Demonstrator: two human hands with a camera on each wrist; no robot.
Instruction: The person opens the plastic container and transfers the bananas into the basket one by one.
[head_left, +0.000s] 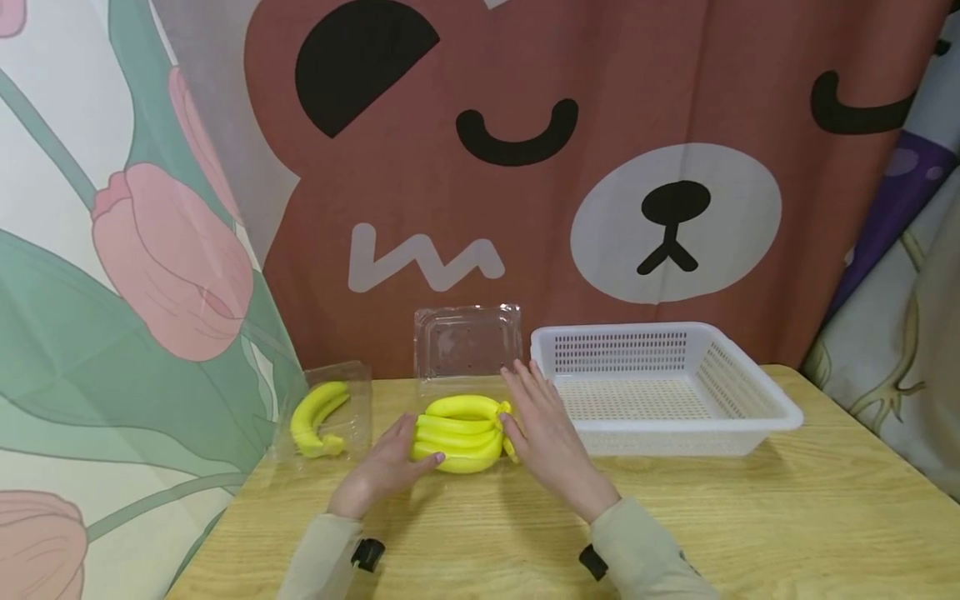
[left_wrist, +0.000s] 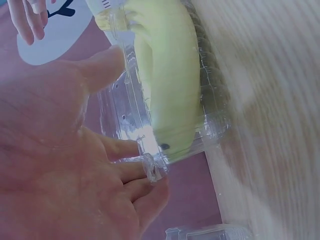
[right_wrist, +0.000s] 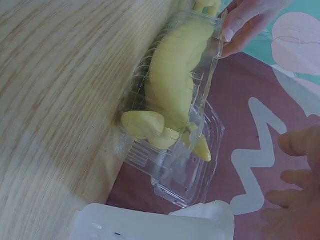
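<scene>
A bunch of yellow bananas (head_left: 459, 442) lies in a clear plastic clamshell box (right_wrist: 172, 107) on the table, its lid (head_left: 468, 343) raised behind. The banana stems and one banana end stick out past the box's right edge. My left hand (head_left: 387, 467) holds the box by its left end, thumb at the front and fingers around the corner. To the right of the bananas is my right hand (head_left: 546, 429), fingers extended and nothing in its grasp. In the right wrist view, its fingers (right_wrist: 295, 195) stand apart from the box.
A second clear box (head_left: 360, 408) with bananas (head_left: 318, 421) stands at the left. On the right, a white plastic basket (head_left: 667, 425) with slotted walls sits on the wooden table (head_left: 750, 517). A curtain with a bear print (head_left: 525, 217) hangs just behind the table.
</scene>
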